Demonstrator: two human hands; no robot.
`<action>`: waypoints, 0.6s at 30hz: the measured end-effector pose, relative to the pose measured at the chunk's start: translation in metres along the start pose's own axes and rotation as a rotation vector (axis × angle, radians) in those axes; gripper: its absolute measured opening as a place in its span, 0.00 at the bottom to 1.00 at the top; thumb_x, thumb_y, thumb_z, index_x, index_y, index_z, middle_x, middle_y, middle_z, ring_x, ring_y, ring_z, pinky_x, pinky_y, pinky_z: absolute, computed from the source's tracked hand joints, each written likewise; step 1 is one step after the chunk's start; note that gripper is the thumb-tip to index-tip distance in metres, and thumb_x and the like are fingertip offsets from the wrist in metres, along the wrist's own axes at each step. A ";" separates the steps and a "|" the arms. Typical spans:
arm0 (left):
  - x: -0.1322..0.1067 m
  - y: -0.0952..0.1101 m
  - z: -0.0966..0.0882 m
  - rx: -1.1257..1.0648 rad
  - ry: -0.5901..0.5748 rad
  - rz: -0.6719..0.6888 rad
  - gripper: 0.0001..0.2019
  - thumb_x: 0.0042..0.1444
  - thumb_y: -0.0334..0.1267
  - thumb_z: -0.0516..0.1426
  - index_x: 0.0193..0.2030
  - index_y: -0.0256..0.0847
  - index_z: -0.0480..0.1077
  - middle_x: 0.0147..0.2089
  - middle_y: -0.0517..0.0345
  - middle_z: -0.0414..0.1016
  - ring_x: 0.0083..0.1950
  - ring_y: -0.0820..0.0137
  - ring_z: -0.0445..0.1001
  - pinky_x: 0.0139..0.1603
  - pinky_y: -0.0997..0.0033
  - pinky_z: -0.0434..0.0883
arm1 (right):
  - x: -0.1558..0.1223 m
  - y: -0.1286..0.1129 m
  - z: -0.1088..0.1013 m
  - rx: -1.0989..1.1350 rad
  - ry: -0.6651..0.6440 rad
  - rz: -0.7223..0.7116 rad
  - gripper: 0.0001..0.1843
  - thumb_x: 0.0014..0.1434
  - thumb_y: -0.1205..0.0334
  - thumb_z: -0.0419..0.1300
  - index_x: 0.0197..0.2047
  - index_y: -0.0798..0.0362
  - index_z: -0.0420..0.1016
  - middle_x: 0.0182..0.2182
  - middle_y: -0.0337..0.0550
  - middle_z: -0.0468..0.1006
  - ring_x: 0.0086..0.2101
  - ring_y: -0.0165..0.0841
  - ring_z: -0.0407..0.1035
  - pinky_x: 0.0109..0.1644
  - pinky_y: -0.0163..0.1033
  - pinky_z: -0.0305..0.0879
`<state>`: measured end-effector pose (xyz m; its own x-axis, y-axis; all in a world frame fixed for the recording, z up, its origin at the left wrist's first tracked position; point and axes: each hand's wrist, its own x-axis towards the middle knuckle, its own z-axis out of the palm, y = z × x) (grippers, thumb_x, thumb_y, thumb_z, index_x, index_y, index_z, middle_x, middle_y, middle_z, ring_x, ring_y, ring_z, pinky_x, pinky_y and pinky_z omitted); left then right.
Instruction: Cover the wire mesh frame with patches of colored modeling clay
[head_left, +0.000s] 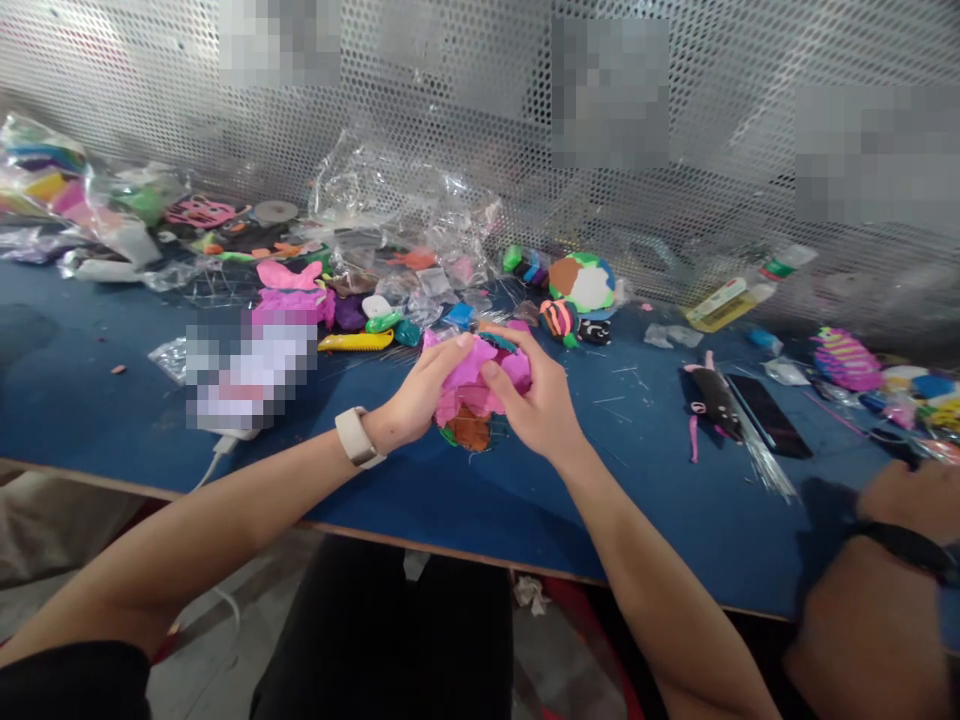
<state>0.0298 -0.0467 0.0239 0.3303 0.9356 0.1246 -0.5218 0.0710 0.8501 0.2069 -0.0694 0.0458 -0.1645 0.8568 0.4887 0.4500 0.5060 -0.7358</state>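
Note:
Both my hands are closed round a lump of modelling clay, held above the front half of the blue table. Its top is covered in pink-purple clay, while brown and green show at its lower end. My left hand grips the left side, thumb on the pink surface. On the opposite side, my right hand presses its thumb into the pink clay, with its other fingers curled behind and partly hidden. Just beyond my hands lie a blue clay piece and a yellow cutter.
Clear plastic bags and clay pieces line the perforated metal wall. A phone with a cable lies left. At right are a black clay figure, a dark phone, thin wires and a tilted bottle. Another person's hand rests far right.

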 end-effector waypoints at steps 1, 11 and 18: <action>0.000 0.001 0.000 0.008 -0.008 -0.001 0.22 0.66 0.60 0.71 0.39 0.42 0.80 0.38 0.57 0.84 0.41 0.64 0.84 0.48 0.63 0.83 | 0.000 0.000 0.000 -0.010 0.013 -0.002 0.27 0.75 0.36 0.67 0.66 0.44 0.82 0.65 0.49 0.88 0.65 0.49 0.82 0.73 0.60 0.76; 0.001 -0.002 -0.001 0.107 -0.067 0.009 0.27 0.66 0.67 0.70 0.41 0.41 0.79 0.37 0.58 0.83 0.39 0.67 0.80 0.46 0.67 0.79 | -0.002 -0.004 0.003 -0.129 0.103 0.113 0.26 0.73 0.36 0.67 0.60 0.46 0.89 0.47 0.45 0.94 0.41 0.42 0.87 0.54 0.52 0.82; 0.001 -0.005 0.000 0.137 0.054 0.078 0.27 0.69 0.66 0.67 0.36 0.43 0.73 0.33 0.61 0.74 0.34 0.70 0.70 0.40 0.67 0.73 | -0.003 -0.006 0.002 -0.078 0.299 -0.091 0.19 0.68 0.43 0.74 0.55 0.43 0.82 0.62 0.52 0.85 0.65 0.51 0.79 0.72 0.63 0.76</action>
<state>0.0330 -0.0467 0.0195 0.2479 0.9540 0.1685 -0.4312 -0.0471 0.9010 0.2024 -0.0747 0.0479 0.0528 0.7356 0.6753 0.5131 0.5602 -0.6503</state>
